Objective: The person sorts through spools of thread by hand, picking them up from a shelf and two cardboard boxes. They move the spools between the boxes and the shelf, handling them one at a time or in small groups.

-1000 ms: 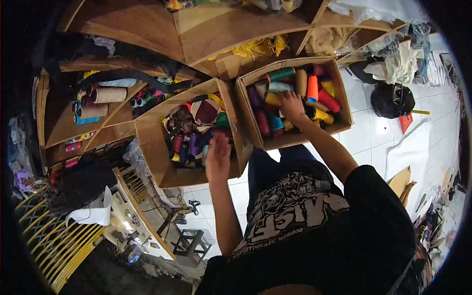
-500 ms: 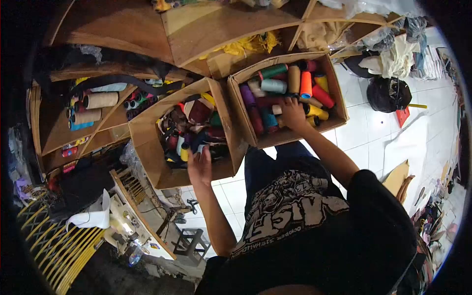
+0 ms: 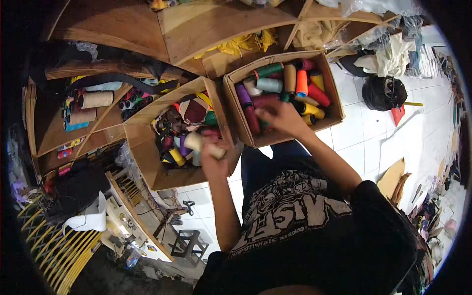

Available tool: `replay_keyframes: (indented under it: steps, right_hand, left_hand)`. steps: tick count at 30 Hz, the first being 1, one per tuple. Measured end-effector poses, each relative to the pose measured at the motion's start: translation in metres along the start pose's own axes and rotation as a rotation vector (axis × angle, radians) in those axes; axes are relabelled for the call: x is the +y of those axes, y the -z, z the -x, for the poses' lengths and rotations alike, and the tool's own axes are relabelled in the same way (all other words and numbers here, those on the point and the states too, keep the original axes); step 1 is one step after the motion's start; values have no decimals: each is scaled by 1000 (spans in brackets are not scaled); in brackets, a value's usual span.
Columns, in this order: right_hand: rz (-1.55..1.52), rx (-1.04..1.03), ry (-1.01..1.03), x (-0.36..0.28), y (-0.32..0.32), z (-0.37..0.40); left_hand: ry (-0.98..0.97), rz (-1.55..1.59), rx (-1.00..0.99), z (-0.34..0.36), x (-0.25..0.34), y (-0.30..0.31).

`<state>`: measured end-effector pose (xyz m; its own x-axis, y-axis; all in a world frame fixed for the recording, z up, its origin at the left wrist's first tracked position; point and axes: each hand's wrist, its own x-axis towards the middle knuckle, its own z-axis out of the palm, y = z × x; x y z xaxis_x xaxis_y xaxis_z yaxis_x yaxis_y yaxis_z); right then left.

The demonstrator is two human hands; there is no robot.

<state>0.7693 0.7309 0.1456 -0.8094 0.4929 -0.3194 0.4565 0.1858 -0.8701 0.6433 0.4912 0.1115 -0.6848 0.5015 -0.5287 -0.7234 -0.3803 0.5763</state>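
My left hand (image 3: pixel 215 158) is closed around a cream thread spool (image 3: pixel 194 142), raised over the front right part of the left cardboard box (image 3: pixel 143 150). Inside that box are a purple spool (image 3: pixel 184 145), a yellow spool (image 3: pixel 177 157) and a jumble of dark scraps. My right hand (image 3: pixel 285 119) reaches over the right cardboard box (image 3: pixel 334 118); its fingers are blurred, so what they touch does not show. Around it lie a dark red spool (image 3: pixel 250 119), a light blue spool (image 3: pixel 269 85), an orange spool (image 3: pixel 301 84) and several other colours.
Wooden shelves (image 3: pixel 110 22) run behind the boxes, with more spools (image 3: pixel 96 100) at left. A sewing machine (image 3: pixel 120 223) and a dark stool (image 3: pixel 188 246) stand at lower left. A black bag (image 3: pixel 383 93) lies on the white tiled floor at right.
My left hand has taken up the cream spool and moved slightly right with it. My right hand has shifted left and toward me within the right box.
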Motion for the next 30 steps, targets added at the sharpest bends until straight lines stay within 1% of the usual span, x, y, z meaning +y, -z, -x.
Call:
replay_keyframes:
  steps: [1,2,3,4,5,7,8,9,10,12,13,14,16,17,19,21,22,23,25,26,27,28,29,30]
  right_hand:
    - [36,72,-47,31,-11,-8]
    - [234,-32,-103,71,-33,-15]
    - [434,-131,-153,115,-58,-25]
    - [545,-152,-190,126,-68,-25]
    - [657,-179,-226,136,-78,-25]
    - [700,-45,-270,127,-87,-25]
    - [731,-121,-236,126,-82,-31]
    - [759,-210,-207,126,-77,-33]
    - [786,-305,-177,130,-76,-31]
    - [447,-319,-423,153,-74,-40]
    - [269,-321,-542,159,-69,-39]
    - [-16,-345,-582,167,-63,-30]
    - [-589,-370,-631,156,-40,-10]
    - [-671,-374,-577,130,-30,5]
    - [-829,-387,-466,43,-5,35]
    - [-344,-255,-254,-38,1,49]
    - [-108,-180,-146,-56,0,52]
    - [-137,-80,-138,-51,-2,50]
    - [-191,117,-110,-29,-10,31]
    - [-120,156,-138,-5,-12,16]
    - [-50,187,-167,25,-17,1]
    - [4,159,-123,58,-26,-11]
    - [59,138,-75,87,-37,-27]
    - [189,10,-129,110,-52,-47]
  left_hand:
    - [-53,71,27,1,15,3]
    - [-120,135,29,2,38,-1]
    - [-118,142,206,-2,53,13]
    - [-118,149,389,-3,68,38]
    - [21,99,376,-10,77,88]
    - [-44,-101,437,3,75,72]
    - [-76,-195,463,6,68,62]
    - [-80,-219,438,5,61,61]
    - [-141,-275,405,5,49,51]
    - [-116,-220,300,0,30,26]
    - [-84,-258,192,4,22,6]
    - [0,-286,133,5,17,-1]
    - [167,-338,2,-1,6,-14]
    - [226,-356,-15,1,1,-24]
    - [340,-384,-43,7,-9,-41]
    - [390,-148,-165,6,-20,-28]
    - [417,-35,-230,5,-23,-24]
    - [369,77,-214,15,-17,-42]
    - [331,265,-416,9,2,-26]
    - [305,363,-514,5,15,-15]
    - [271,488,-512,5,30,-3]
    - [235,609,-512,4,47,8]
    - [142,566,-278,6,62,19]
    - [48,520,-44,13,77,32]
